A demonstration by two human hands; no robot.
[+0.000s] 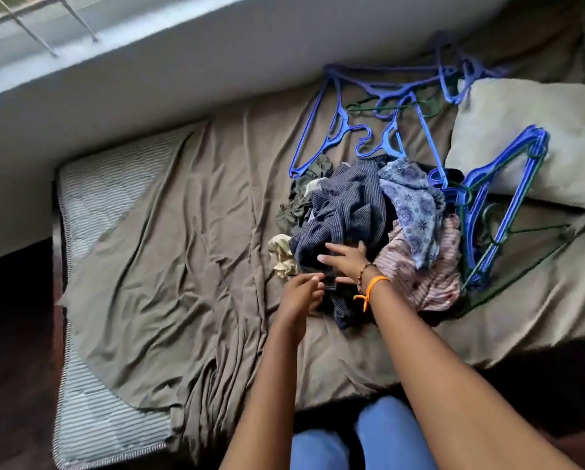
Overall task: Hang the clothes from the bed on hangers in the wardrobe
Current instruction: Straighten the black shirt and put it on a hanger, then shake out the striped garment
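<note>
The heap of clothes (369,225) is lying mid-bed (182,266), toward the pillow (535,137) end, its long axis running from the wall side to the near edge. The right hand (347,257) is pressing spread fingers onto the dark striped garment (345,205); the left hand (301,293) is pinching its hem. Blue hangers (379,123) are lying scattered beyond.

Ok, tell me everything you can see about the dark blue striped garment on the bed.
The dark blue striped garment is thin-looking woven cloth with fine pale stripes, crumpled on top of the clothes pile on the brown bedsheet. Its shape is unreadable, and a strip trails toward the bed's near edge. It lies against the blue floral cloth and olive garment. The right hand rests open on it; the left hand pinches its lower edge.
</note>
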